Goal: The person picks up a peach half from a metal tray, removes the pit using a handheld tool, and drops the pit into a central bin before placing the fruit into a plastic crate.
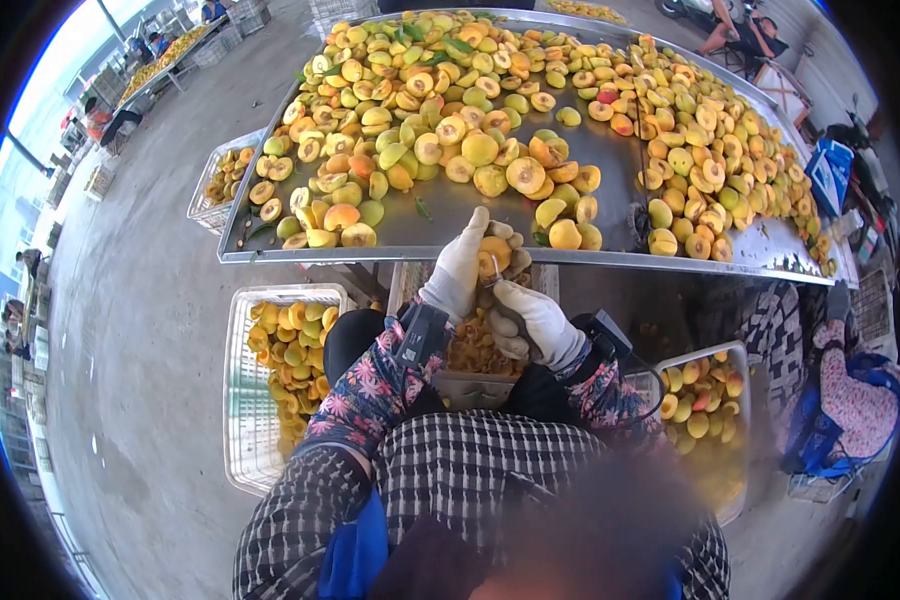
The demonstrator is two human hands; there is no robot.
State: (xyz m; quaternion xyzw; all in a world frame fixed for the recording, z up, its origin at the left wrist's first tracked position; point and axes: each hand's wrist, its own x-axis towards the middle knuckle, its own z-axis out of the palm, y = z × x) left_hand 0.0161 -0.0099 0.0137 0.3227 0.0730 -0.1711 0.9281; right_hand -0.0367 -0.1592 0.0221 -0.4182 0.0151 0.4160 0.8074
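My left hand (460, 268), in a white glove with a grey palm, is closed around a yellow peach half (491, 259) just off the near edge of the metal table. My right hand (542, 322), gloved the same way, is closed on a small tool with a thin curved metal end (496, 279) that touches the fruit. Fingers hide the tool's handle. Below both hands, between my knees, a crate (463, 392) holds orange-yellow fruit scraps.
Halved peaches are heaped on the metal table (390, 252). Crates of peach halves stand at my left (238, 440) and right (735, 500), with another crate (198, 210) by the table's left end. A person in a pink patterned sleeve (860, 400) sits at the right.
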